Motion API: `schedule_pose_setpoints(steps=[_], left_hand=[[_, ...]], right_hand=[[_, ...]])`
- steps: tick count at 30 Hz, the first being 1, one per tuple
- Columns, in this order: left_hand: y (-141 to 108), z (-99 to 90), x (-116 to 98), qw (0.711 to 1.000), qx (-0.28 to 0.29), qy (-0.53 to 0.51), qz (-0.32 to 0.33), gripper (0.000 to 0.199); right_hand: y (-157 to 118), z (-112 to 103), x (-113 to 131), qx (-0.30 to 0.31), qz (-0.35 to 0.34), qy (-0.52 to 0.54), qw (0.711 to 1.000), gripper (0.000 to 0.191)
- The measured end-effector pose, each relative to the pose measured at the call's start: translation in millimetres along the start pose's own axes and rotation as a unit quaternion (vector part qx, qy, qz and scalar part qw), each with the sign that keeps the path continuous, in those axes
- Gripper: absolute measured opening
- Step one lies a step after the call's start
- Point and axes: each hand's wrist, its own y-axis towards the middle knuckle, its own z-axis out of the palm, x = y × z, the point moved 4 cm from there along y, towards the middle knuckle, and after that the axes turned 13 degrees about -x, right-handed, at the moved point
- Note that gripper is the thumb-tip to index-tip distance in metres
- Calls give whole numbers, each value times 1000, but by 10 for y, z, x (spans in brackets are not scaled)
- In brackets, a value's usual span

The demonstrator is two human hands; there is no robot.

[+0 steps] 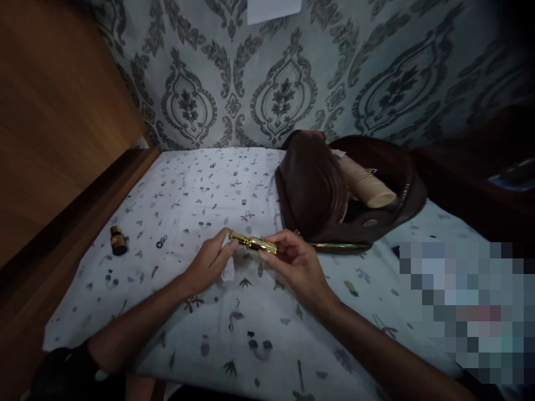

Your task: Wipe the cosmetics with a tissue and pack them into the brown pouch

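Gold-coloured and shiny, a slim tube [251, 243] is showing in the head view above the white printed sheet's [200, 195] middle, the left hand [212, 260] gripping its narrower end with crumpled white tissue [228, 269], the right hand [301, 264] pinching its wider end. One open dark-brown leathery handbag [311, 192] is resting toward the sheet's far right; one small dark gold-capped bottle [118, 243] is sitting near its left edge.

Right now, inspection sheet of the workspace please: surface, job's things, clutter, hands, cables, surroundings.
Surface: white printed sheet, slightly wrinkled.
Job's things: shiny gold tube, held roughly level; white piece, perhaps tissue, at the left hand.
Clutter: small dark bottle at left; open brown bag holding a beige roll.
Hands: left hand and right hand grip opposite ends of the tube.
Cables: nothing seen.
Surroundings: wooden panel at left, patterned wall behind; lower-right patch pixelated, unreadable.
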Motion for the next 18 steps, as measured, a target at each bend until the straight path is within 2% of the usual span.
schedule_pose_setpoints(steps=[4,8,10,12,14,16,18], left_hand=[[-24,41,-5,999,-3,-31,-19,36],[-58,72,-28,1000,-10,-1,-6,37],[-66,72,-41,1000,-18,18,18,34],[-68,58,-62,997,-35,27,56,28],[-69,38,-94,994,-52,28,96,22],[-73,24,-133,990,-63,26,127,19],[-79,17,-166,988,-70,18,136,25]], right_hand=[[-63,11,41,6,-118,-104,987,19],[-157,39,108,32,-267,-219,938,6],[-193,50,117,46,-299,-247,921,3],[-212,62,118,62,-297,-251,919,2],[-219,85,117,91,-263,-235,931,7],[-220,121,100,131,-189,-205,951,13],[-229,165,67,171,-89,-158,969,18]])
